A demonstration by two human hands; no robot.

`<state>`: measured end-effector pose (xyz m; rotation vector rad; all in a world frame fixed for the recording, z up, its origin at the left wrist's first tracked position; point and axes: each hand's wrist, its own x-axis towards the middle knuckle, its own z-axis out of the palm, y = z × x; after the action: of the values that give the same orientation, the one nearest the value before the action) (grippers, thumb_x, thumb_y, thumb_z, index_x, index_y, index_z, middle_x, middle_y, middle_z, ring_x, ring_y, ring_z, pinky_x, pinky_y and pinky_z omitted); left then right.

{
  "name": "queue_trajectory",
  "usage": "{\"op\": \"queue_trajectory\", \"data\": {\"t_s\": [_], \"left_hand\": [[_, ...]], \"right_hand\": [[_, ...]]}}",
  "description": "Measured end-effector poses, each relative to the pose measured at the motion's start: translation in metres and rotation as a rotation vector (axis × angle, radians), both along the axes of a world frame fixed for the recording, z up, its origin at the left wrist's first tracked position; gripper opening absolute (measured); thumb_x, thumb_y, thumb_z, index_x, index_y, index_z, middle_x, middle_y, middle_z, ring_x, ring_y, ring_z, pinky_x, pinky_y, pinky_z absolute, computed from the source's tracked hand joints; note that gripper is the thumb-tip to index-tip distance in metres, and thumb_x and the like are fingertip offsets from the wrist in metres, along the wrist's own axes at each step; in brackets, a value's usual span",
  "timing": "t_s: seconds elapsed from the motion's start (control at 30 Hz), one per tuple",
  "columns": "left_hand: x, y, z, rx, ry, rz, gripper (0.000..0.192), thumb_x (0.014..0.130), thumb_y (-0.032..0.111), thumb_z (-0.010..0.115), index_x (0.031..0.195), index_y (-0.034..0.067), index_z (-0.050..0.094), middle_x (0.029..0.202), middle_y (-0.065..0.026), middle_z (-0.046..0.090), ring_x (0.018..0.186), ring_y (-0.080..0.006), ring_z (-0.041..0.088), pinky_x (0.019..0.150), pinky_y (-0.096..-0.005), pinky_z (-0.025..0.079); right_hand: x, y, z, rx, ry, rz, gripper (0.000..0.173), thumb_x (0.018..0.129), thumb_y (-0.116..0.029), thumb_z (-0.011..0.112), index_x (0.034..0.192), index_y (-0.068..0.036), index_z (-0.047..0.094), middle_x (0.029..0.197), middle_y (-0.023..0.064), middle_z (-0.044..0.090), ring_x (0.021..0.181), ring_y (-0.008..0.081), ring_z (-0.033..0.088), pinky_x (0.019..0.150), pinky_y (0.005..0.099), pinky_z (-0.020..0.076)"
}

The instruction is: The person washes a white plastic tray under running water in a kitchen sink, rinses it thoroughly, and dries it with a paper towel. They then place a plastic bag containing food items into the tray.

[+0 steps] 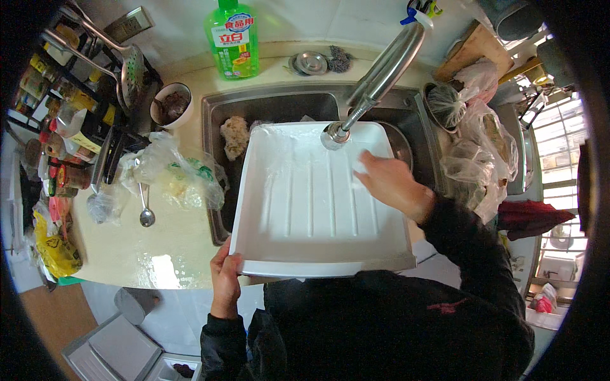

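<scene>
A white plastic drawer-like tray [319,214] with raised ribs lies across the sink [208,143], wet at its far end. My left hand [226,278] grips its near left corner, thumb on top. Over the tray's right side is my right hand [393,183], blurred and bent inward. Something pale shows under its fingers, but I cannot tell whether it is held. The metal faucet's spray head [335,136] hangs over the tray's far edge. Part of a round metal pan [400,143] shows in the right basin, mostly hidden by the tray.
A green dish-soap bottle [232,45] stands behind the sink. Left are a bowl [178,100] with dark contents, plastic bags [181,176], a spoon [147,217] and a spice rack [71,119]. More bags [481,157] crowd the right side. A light-coloured scrubber-like clump [234,138] sits in the left basin.
</scene>
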<state>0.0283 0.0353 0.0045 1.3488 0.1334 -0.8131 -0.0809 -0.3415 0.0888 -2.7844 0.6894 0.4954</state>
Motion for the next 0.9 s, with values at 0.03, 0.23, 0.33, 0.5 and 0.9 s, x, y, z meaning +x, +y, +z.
{"op": "queue_trajectory", "data": {"t_s": [0.03,0.23,0.33,0.5,0.9], "left_hand": [[-0.005,-0.001,-0.001,0.005,-0.026,-0.006,0.051,0.082,0.004,0.047,0.132,-0.007,0.054,0.119,-0.0144,0.064,0.104,-0.0182,0.061,0.094,-0.0297,0.046],[-0.021,0.001,0.0,-0.008,0.005,-0.087,0.046,0.088,0.006,0.047,0.133,-0.002,0.055,0.102,-0.0068,0.067,0.081,-0.0114,0.06,0.071,-0.0239,0.049],[-0.021,0.001,0.005,-0.031,0.047,-0.095,0.046,0.088,0.006,0.048,0.132,0.001,0.056,0.078,0.0004,0.063,0.054,-0.0048,0.049,0.046,-0.0199,0.04],[-0.018,0.002,0.009,-0.005,0.073,-0.127,0.046,0.086,0.003,0.049,0.132,0.0,0.056,0.075,0.0019,0.059,0.055,-0.0039,0.044,0.049,-0.0196,0.036],[-0.007,0.002,0.006,-0.014,0.144,-0.12,0.049,0.085,0.005,0.044,0.133,0.0,0.055,0.095,-0.0069,0.067,0.065,-0.0095,0.061,0.052,-0.0203,0.049]], "right_hand": [[0.016,0.002,-0.028,0.017,-0.192,0.031,0.035,0.09,-0.03,0.059,0.103,0.002,0.054,0.09,0.0214,0.066,0.09,0.0336,0.067,0.078,0.0471,0.0525],[0.084,0.004,-0.175,-0.652,-0.261,0.188,0.035,0.081,-0.021,0.066,0.106,0.0,0.055,0.107,0.0165,0.06,0.105,0.0324,0.057,0.089,0.0403,0.0475],[0.113,0.02,-0.203,-0.562,-0.53,-0.067,0.029,0.078,-0.02,0.068,0.101,-0.006,0.06,0.107,0.0145,0.058,0.108,0.0314,0.053,0.092,0.0385,0.0448],[0.166,0.063,-0.213,-0.035,-0.615,-0.189,0.025,0.084,-0.014,0.06,0.108,-0.01,0.055,0.106,0.0156,0.058,0.097,0.0329,0.059,0.081,0.0418,0.0471],[0.107,0.076,-0.161,0.249,-0.348,0.24,0.009,0.077,-0.002,0.055,0.085,-0.007,0.058,0.092,0.0147,0.061,0.089,0.0375,0.059,0.079,0.0464,0.048]]}}
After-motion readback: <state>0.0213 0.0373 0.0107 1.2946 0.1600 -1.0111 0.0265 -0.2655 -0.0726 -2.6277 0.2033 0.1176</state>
